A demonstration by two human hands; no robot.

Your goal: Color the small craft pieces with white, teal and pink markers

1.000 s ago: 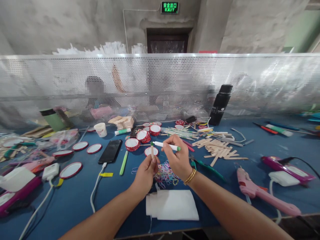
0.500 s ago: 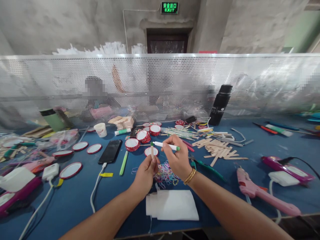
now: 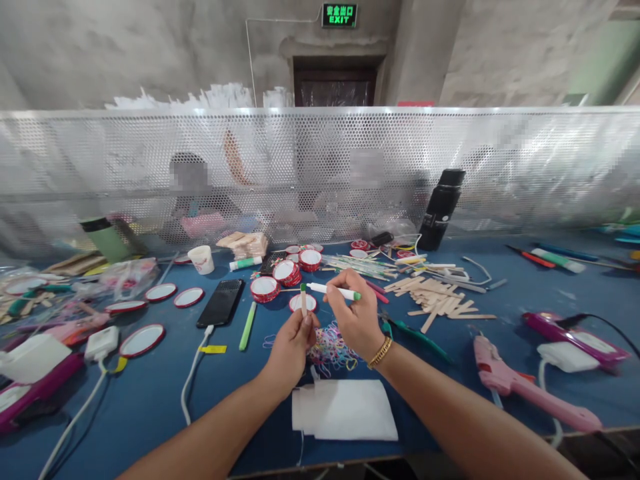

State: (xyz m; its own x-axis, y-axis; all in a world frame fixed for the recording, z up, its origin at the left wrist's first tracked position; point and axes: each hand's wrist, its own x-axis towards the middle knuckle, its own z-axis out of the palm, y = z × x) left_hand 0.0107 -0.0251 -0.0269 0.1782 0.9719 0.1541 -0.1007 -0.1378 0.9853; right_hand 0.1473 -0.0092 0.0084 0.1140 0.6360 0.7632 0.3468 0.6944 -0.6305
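Observation:
Upright in my left hand (image 3: 295,340) is a wooden craft stick (image 3: 303,305), pinched near its lower end; its top is coloured green. My right hand (image 3: 353,313) grips a white marker (image 3: 333,290) with a green end, its tip pointing left, close to the stick's green top. Whether tip and stick touch I cannot tell. Below the hands lies a heap of colourful rubber bands (image 3: 333,350), partly covered by them. A round white lid with a red rim (image 3: 310,303) sits behind the stick. Nearer to me is a white cloth pouch (image 3: 350,410).
Loose craft sticks (image 3: 435,297) and green-handled pliers (image 3: 420,339) lie to the right, with a pink glue gun (image 3: 520,387) beyond. On the left are a phone (image 3: 221,303) on a cable, a green pen (image 3: 247,327) and a paper cup (image 3: 201,260). A perforated metal screen (image 3: 310,173) bounds the back.
Both hands stay almost in place. The marker and the stick have shifted only very slightly.

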